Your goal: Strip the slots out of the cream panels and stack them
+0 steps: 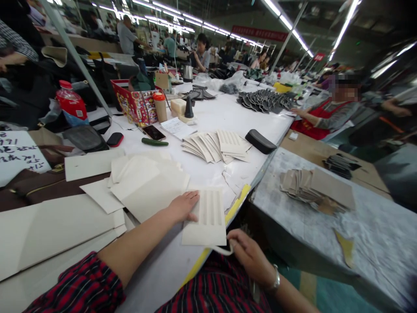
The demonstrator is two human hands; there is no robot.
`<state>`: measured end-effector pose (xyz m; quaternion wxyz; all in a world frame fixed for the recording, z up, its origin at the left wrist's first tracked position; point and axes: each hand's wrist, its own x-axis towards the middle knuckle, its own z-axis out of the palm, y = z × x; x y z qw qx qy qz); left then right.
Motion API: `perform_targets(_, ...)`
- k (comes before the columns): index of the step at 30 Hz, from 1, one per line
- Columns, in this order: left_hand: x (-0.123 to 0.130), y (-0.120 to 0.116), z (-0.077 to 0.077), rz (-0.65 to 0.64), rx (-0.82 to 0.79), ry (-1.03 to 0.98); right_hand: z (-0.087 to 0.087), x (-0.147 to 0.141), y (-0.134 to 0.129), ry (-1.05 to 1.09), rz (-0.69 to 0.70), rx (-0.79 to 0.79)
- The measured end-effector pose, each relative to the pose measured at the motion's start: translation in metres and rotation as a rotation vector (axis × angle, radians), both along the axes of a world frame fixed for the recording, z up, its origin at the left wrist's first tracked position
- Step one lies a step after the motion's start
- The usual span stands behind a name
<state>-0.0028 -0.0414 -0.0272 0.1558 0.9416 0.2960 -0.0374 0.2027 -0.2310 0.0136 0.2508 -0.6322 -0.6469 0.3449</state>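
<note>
A cream panel with raised parallel ribs [210,208] lies flat at the table's near edge. My left hand [185,206] rests on its left side, fingers spread and pointing right. Just off the panel's lower right corner, my right hand [249,254] is closed on a thin cream strip [222,250], which curves out from under the panel's near edge. Left of the panel is a loose pile of plain cream sheets [153,182]. Beyond it, a fanned stack of ribbed cream panels [216,145] lies on the white table [211,113].
A dark case [260,141], a green cucumber [154,142], a phone [153,132] and a tan-bodied bottle [160,106] stand or lie farther back. Large cream boards [58,230] cover the left. At right, a second table [312,234] bears brown pieces; a person in a red apron [312,121] sits beyond.
</note>
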Motion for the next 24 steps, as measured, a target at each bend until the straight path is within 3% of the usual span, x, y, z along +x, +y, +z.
perform_targets(3, -0.002, -0.001, -0.002, 0.033, -0.011, -0.033, -0.031, 0.075, 0.014, -0.251, -0.393, 0.100)
perform_targets(6, -0.001, -0.004, 0.003, 0.039, 0.002, -0.027, -0.067, 0.134, 0.034, -0.560, -0.470, -0.070)
perform_targets(8, 0.002, -0.010, 0.008, 0.050, 0.045, -0.040, -0.076, 0.142, 0.048, -0.702, -0.419, -0.151)
perform_targets(10, 0.007, -0.016, 0.012, 0.062, 0.093, -0.078, -0.069, 0.121, 0.059, -0.715, -0.301, -0.038)
perform_targets(13, 0.016, -0.026, 0.013, 0.036, 0.074, -0.101, -0.042, 0.060, 0.072, -0.571, -0.106, 0.287)
perform_targets(16, 0.023, -0.032, 0.010, 0.004, 0.040, -0.079, -0.029, 0.007, 0.084, -0.481, 0.105, 0.453)
perform_targets(19, 0.027, -0.038, 0.008, -0.034, 0.105, -0.035, -0.041, -0.012, 0.092, -0.482, 0.265, 0.454)
perform_targets(24, 0.032, -0.045, 0.009, -0.169, 0.233, 0.002, -0.061, -0.007, 0.092, -0.480, 0.301, 0.417)
